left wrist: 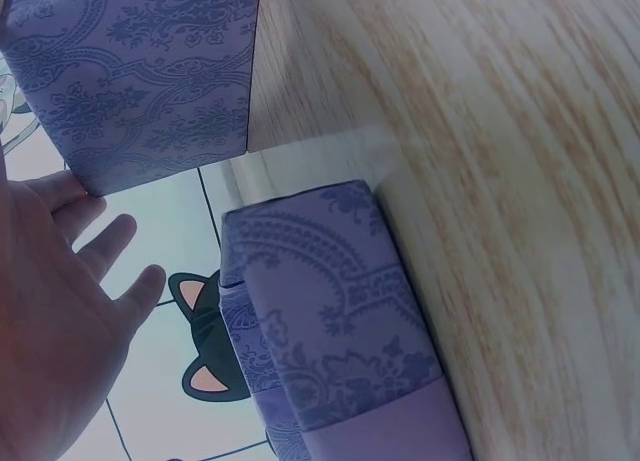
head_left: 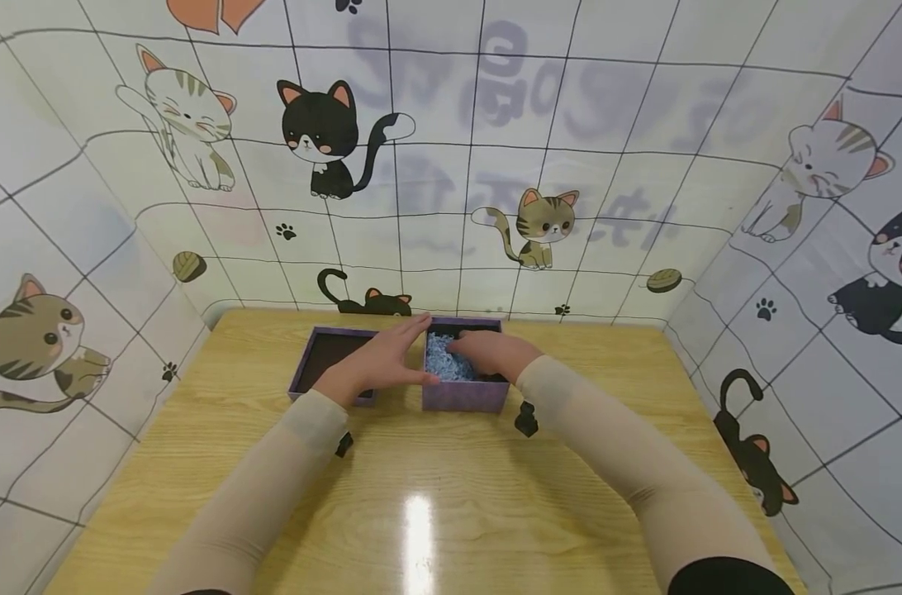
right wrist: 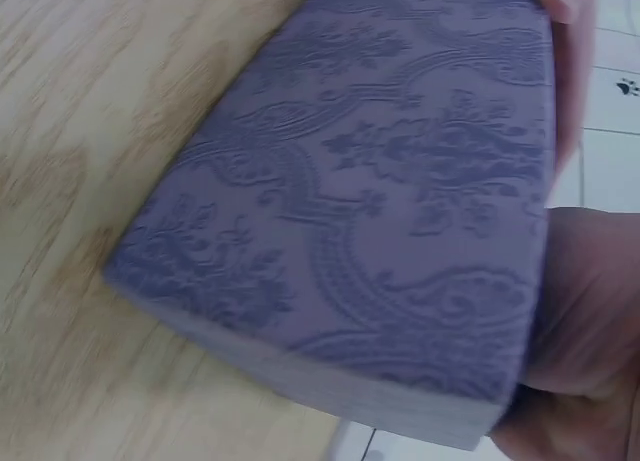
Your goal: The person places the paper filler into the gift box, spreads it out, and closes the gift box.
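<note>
A purple patterned box [head_left: 464, 398] stands uncovered on the table, with light blue shredded paper [head_left: 442, 360] inside. My left hand [head_left: 377, 362] reaches to the box's left side, fingers spread, thumb near the front corner and fingertips at the far one. The left wrist view shows its fingers extended beside the box wall. My right hand [head_left: 494, 354] comes over the right wall and dips into the shredded paper. Its fingertips are hidden there; in the right wrist view the box wall [right wrist: 370, 191] covers most of that hand.
Left of the box, a shallow purple tray-like lid [head_left: 300, 376] with a dark inside lies on the wooden table [head_left: 451, 487], partly behind my left hand. A white cat-print sheet [head_left: 436, 182] rises behind the table and along both sides.
</note>
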Demonstrator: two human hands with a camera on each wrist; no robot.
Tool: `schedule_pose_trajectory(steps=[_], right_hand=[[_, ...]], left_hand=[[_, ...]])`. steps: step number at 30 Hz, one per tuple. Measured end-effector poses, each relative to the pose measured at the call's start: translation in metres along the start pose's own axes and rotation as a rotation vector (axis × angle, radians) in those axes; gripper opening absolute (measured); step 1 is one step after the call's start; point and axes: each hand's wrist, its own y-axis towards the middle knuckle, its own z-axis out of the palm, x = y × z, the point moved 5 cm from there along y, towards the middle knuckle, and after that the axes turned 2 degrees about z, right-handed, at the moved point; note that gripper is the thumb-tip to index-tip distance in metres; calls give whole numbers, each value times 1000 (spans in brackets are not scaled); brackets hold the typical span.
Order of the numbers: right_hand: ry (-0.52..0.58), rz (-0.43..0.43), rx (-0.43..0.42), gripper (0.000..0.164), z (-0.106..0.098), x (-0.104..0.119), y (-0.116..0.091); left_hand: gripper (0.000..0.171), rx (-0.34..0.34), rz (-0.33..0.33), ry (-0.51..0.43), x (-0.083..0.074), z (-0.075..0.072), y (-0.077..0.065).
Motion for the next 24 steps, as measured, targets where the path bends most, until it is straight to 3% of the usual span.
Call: schedule_pose_trajectory(steps=[6,10,14,17,24], right_hand=[[51,-51,-34,64,-17,-2,-11],[263,-132,-116,65,-35,-1,-16],[426,-180,-163,69,-33,1,-10],[417,-171,-181,72,-23,3,0],[285,-150,-156,63,-4,10,18]], left_hand=[[125,15,-3,0,0,1,0],[125,6,-8,2,1,-1,1],[124,-5,-3,-8,1,-2,1],[123,-2,10,-19,0,-2,0],[124,1,15,-14,-2,-3,0]])
